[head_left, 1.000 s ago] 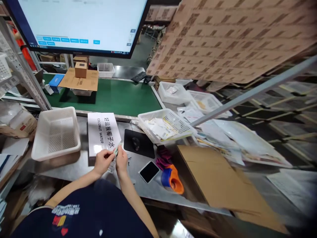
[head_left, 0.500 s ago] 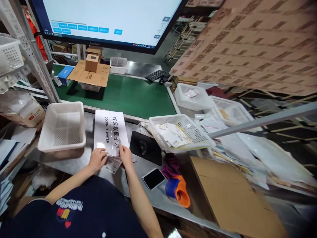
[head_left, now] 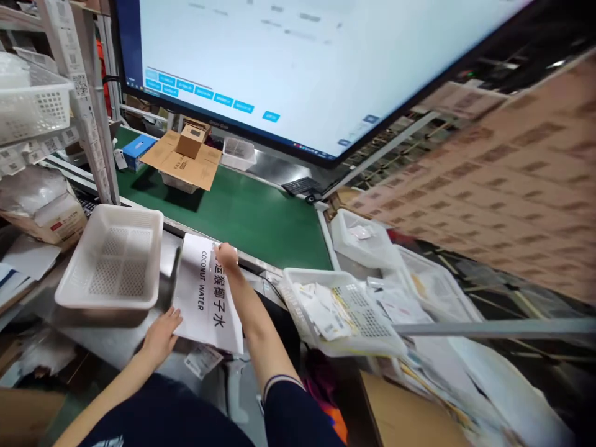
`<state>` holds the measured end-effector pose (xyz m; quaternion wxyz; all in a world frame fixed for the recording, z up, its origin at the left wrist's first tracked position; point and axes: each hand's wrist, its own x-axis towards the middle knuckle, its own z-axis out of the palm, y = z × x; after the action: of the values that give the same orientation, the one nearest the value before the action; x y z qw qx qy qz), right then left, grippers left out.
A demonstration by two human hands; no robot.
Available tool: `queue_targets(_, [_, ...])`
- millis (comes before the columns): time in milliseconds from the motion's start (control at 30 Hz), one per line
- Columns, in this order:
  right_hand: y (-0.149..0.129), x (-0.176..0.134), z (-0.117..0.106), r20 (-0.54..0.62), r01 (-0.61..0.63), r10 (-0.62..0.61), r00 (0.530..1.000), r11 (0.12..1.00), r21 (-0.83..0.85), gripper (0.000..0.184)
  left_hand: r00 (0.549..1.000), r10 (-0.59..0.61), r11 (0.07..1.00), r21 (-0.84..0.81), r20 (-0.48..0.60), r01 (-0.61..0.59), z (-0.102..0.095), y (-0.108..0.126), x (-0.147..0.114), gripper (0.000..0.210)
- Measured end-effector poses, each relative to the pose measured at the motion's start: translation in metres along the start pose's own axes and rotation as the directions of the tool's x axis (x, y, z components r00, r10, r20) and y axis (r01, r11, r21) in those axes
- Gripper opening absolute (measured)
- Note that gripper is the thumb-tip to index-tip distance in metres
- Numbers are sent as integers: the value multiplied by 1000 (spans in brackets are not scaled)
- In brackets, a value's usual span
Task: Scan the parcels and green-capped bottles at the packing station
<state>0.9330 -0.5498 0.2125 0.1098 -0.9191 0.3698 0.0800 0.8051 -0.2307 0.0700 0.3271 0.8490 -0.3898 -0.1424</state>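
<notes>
A white box (head_left: 203, 298) printed "COCONUT WATER" lies on the steel worktop. My left hand (head_left: 161, 331) rests flat at its near left corner, fingers spread. My right hand (head_left: 226, 254) reaches over the box to its far edge, fingers curled there; whether they pinch the small item or the edge is unclear. A small printed slip (head_left: 203, 359) lies on the worktop just below the box.
An empty white basket (head_left: 112, 261) stands left of the box. A basket of paper slips (head_left: 342, 310) sits on the right, more baskets beyond. Behind runs a green conveyor (head_left: 246, 217) carrying cardboard boxes (head_left: 186, 158). A large monitor (head_left: 298, 62) hangs above. Shelving (head_left: 79, 93) stands left.
My right hand has moved from the near edge of the box up to its far edge. My left hand slid to the near left corner. The view swung upward and left.
</notes>
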Motion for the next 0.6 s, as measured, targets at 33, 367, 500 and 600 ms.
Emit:
queue_targets(33, [-2, 6, -1, 24, -4, 4, 1000, 1000, -14, 28, 1000, -2, 1000, -7, -3, 2, 3, 0, 0, 62])
queue_targets(367, [-9, 29, 6, 69, -30, 33, 997, 998, -47, 27, 998, -11, 1000, -17, 63, 12, -5, 6, -3, 60])
queue_targets(500, [-14, 11, 15, 50, -27, 29, 998, 999, -42, 26, 997, 19, 1000, -4, 68, -19, -10, 6, 0, 59])
queue_targets(600, [-9, -23, 27, 59, -30, 34, 998, 997, -77, 29, 997, 41, 999, -1, 62, -41, -13, 4, 2, 56])
